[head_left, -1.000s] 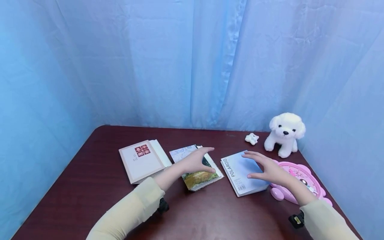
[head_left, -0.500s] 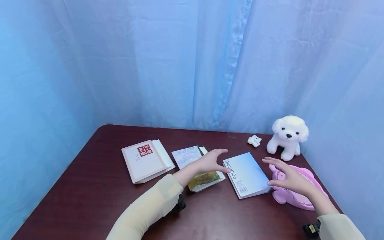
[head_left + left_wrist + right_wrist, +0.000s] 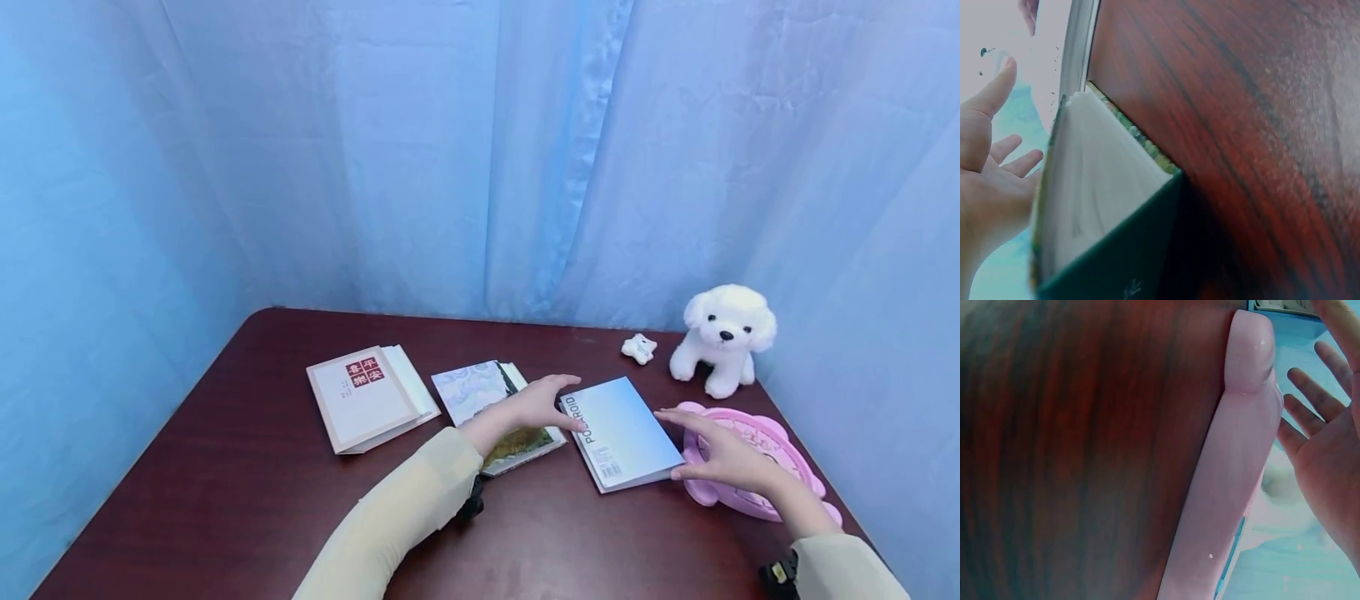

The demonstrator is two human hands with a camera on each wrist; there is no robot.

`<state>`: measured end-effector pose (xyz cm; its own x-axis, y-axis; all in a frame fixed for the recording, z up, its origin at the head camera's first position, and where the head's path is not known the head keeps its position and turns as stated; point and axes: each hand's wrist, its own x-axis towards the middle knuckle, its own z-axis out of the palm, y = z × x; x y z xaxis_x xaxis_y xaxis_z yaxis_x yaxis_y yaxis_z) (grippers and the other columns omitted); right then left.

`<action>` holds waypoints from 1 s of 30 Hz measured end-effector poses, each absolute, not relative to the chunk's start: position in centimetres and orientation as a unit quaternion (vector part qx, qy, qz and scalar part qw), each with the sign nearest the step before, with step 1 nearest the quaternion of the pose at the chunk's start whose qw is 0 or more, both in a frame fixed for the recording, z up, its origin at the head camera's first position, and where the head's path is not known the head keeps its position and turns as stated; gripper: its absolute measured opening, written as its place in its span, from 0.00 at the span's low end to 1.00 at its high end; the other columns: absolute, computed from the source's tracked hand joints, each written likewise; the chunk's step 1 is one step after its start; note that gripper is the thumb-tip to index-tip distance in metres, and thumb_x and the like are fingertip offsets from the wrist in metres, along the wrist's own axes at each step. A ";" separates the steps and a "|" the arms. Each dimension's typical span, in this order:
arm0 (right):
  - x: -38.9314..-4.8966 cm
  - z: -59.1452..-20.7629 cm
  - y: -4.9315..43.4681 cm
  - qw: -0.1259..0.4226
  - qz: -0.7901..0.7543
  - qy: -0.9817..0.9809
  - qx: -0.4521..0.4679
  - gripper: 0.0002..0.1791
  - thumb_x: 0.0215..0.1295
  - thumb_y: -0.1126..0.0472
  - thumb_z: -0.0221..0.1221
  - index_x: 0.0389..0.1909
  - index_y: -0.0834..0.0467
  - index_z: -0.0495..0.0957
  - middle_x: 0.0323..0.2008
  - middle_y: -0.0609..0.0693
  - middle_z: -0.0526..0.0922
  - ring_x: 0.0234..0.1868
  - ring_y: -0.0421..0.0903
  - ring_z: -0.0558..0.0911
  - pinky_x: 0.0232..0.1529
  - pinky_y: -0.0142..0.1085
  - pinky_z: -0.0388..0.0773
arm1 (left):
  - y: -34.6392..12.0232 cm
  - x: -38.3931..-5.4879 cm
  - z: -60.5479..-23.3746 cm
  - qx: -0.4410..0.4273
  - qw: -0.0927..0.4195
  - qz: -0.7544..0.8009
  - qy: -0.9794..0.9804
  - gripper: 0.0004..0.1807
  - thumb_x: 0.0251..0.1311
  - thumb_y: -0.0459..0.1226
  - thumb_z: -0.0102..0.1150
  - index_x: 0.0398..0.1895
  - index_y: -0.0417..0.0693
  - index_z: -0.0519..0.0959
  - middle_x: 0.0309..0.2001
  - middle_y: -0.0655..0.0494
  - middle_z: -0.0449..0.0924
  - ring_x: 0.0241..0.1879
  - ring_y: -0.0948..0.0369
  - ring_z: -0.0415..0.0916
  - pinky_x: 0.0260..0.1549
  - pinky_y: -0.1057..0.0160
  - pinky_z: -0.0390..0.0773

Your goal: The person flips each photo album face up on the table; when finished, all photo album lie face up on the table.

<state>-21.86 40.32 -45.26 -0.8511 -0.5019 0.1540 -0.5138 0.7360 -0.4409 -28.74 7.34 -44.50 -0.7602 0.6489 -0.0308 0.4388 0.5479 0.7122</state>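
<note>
A blue-and-white book (image 3: 626, 437) with POLAROID on its cover lies on the table between both hands. My left hand (image 3: 536, 406) reaches over a book with a painted landscape cover (image 3: 471, 390), its fingertips and thumb spread at the POLAROID book's left edge. At the opposite edge, the fingertips and thumb of my right hand (image 3: 723, 454) come right up to the book. The left wrist view shows the painted book's white pages (image 3: 1104, 169) beside the left palm. Beneath the right hand lies a pink animal-shaped board (image 3: 761, 442), partly hidden by it.
A cream book (image 3: 367, 408) with a red square of characters lies farther left. Behind the right hand sit a white plush dog (image 3: 723, 337) and a small white star-shaped piece (image 3: 639, 349). Blue curtains (image 3: 420, 167) surround the dark wooden table (image 3: 225, 467).
Both hands have moved rightward. The left hand went from over the painted book to the POLAROID book's left edge; the right hand went from above its cover to its right edge.
</note>
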 end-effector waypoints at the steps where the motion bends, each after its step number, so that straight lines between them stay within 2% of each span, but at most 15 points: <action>1: -21.9 -45.4 40.3 0.013 0.238 -0.931 0.275 0.46 0.44 0.43 0.72 0.65 0.56 0.68 0.60 0.55 0.74 0.61 0.33 0.67 0.54 0.11 0.53 | 7.4 -28.8 -44.6 0.315 0.150 0.354 0.868 0.45 0.53 0.52 0.66 0.73 0.54 0.56 0.71 0.55 0.57 0.70 0.59 0.55 0.64 0.59 0.63; 9: -22.2 -45.5 40.1 0.030 0.235 -0.931 0.278 0.46 0.41 0.43 0.73 0.63 0.58 0.70 0.57 0.55 0.76 0.58 0.35 0.69 0.54 0.10 0.52 | 7.9 -29.0 -45.1 0.322 0.156 0.329 0.874 0.44 0.55 0.51 0.65 0.72 0.51 0.57 0.70 0.54 0.58 0.69 0.60 0.56 0.63 0.62 0.64; 11: -22.3 -45.6 40.0 0.029 0.234 -0.930 0.282 0.46 0.40 0.44 0.74 0.62 0.58 0.70 0.57 0.55 0.76 0.58 0.40 0.70 0.55 0.10 0.50 | 7.9 -29.0 -45.4 0.329 0.155 0.322 0.874 0.43 0.55 0.51 0.65 0.72 0.50 0.58 0.70 0.54 0.60 0.69 0.60 0.57 0.62 0.64 0.64; 17: -22.4 -45.5 39.9 0.015 0.231 -0.932 0.280 0.46 0.43 0.44 0.73 0.64 0.56 0.69 0.60 0.61 0.73 0.61 0.65 0.66 0.55 0.09 0.44 | 7.9 -29.3 -45.9 0.352 0.151 0.308 0.871 0.41 0.54 0.50 0.65 0.70 0.50 0.61 0.69 0.54 0.62 0.68 0.61 0.58 0.63 0.65 0.64; 19: -22.3 -45.4 39.8 0.007 0.228 -0.934 0.274 0.45 0.44 0.44 0.72 0.65 0.55 0.68 0.62 0.63 0.70 0.61 0.67 0.65 0.55 0.09 0.45 | 7.8 -29.4 -46.1 0.355 0.150 0.305 0.871 0.41 0.55 0.51 0.65 0.70 0.51 0.61 0.69 0.54 0.61 0.69 0.61 0.57 0.63 0.65 0.63; 22: -22.3 -45.1 39.6 -0.001 0.223 -0.936 0.271 0.45 0.46 0.43 0.71 0.66 0.53 0.67 0.63 0.60 0.70 0.62 0.61 0.68 0.56 0.12 0.52 | 7.6 -29.6 -46.1 0.351 0.156 0.312 0.869 0.41 0.55 0.51 0.65 0.70 0.51 0.61 0.69 0.55 0.61 0.69 0.61 0.56 0.63 0.65 0.63; 26: -22.2 -44.7 39.2 -0.008 0.228 -0.933 0.277 0.44 0.49 0.44 0.69 0.67 0.53 0.66 0.62 0.54 0.73 0.61 0.44 0.71 0.55 0.18 0.63 | 7.3 -29.6 -46.0 0.344 0.163 0.330 0.864 0.40 0.55 0.51 0.65 0.70 0.52 0.62 0.70 0.54 0.60 0.69 0.61 0.56 0.63 0.64 0.63; 30: -22.3 -44.5 39.0 -0.016 0.265 -0.918 0.294 0.43 0.52 0.49 0.69 0.68 0.56 0.64 0.62 0.54 0.72 0.60 0.32 0.70 0.54 0.19 0.65 | 7.1 -29.5 -45.9 0.346 0.166 0.338 0.859 0.40 0.56 0.52 0.63 0.71 0.53 0.61 0.70 0.54 0.59 0.70 0.60 0.55 0.63 0.63 0.63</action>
